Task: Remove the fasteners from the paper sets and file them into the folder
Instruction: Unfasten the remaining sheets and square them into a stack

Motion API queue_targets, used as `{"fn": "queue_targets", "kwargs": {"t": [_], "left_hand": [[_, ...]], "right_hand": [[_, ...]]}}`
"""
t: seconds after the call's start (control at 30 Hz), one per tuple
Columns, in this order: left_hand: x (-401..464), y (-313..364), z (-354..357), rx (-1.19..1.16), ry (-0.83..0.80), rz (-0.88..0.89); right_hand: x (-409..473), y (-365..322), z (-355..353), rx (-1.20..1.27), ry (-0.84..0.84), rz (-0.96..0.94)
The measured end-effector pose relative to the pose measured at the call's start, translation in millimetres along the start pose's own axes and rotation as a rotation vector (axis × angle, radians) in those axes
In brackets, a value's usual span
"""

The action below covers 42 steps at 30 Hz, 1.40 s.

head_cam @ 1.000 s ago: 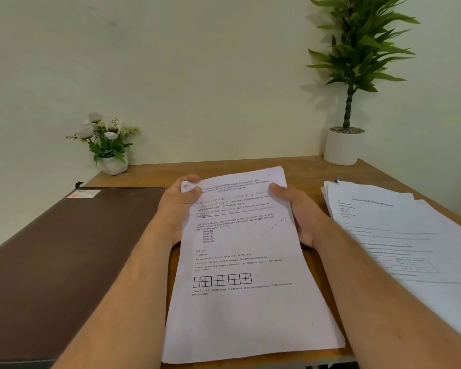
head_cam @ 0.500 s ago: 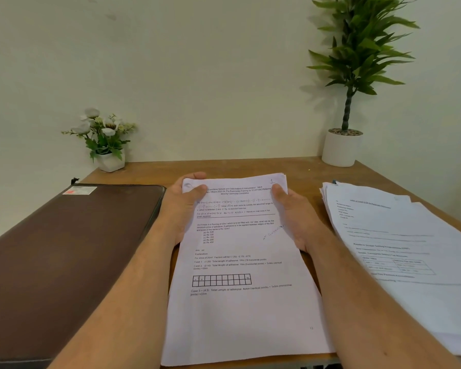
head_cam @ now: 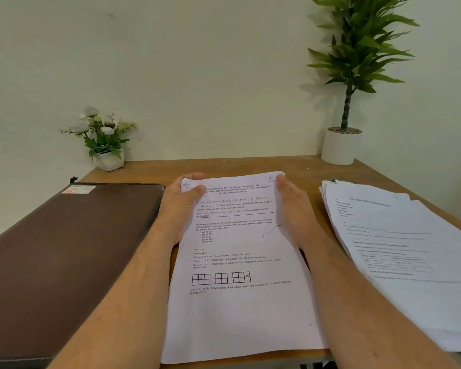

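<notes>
A white printed paper set [head_cam: 240, 262] lies in the middle of the wooden desk [head_cam: 250, 165], its top corners held by both hands: the left hand [head_cam: 183, 206] pinches the far left corner with thumb over the sheet, and the right hand [head_cam: 290, 206] grips the far right edge, fingers curled under it. No fastener shows on this set, so it looks ready for filing. The closed brown leather folder [head_cam: 72, 249] lies just to the left, not yet opened. A fanned stack of white papers [head_cam: 399, 249] waits on the right, a blue clip [head_cam: 333, 180] at its far corner, so most of the work appears left
</notes>
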<state>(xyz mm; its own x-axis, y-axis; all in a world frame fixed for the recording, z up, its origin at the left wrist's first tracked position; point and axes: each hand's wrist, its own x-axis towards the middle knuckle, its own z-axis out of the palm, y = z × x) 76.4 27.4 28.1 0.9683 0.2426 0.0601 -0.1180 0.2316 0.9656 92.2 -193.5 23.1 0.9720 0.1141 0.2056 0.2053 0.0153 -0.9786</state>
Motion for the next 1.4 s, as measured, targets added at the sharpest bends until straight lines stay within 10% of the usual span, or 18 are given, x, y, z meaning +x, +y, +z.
{"fn": "queue_targets", "kwargs": {"t": [0.33, 0.67, 0.8, 1.07, 1.4], "left_hand": [[-2, 0, 1, 0.047, -0.007, 0.075], [-3, -10, 1, 1.232, 0.369, 0.863], [-11, 10, 44, 1.273, 0.075, 1.003], [7, 9, 99, 1.574, -0.491, 0.383], [11, 22, 97, 1.319, -0.273, 0.348]], "right_hand": [[6, 4, -5, -0.169, 0.014, -0.040], [5, 14, -6, -0.183, 0.021, -0.039], [6, 13, -6, -0.191, 0.030, -0.033], [7, 19, 2, -0.211, 0.051, -0.143], [9, 22, -3, -0.175, 0.020, -0.064]]}}
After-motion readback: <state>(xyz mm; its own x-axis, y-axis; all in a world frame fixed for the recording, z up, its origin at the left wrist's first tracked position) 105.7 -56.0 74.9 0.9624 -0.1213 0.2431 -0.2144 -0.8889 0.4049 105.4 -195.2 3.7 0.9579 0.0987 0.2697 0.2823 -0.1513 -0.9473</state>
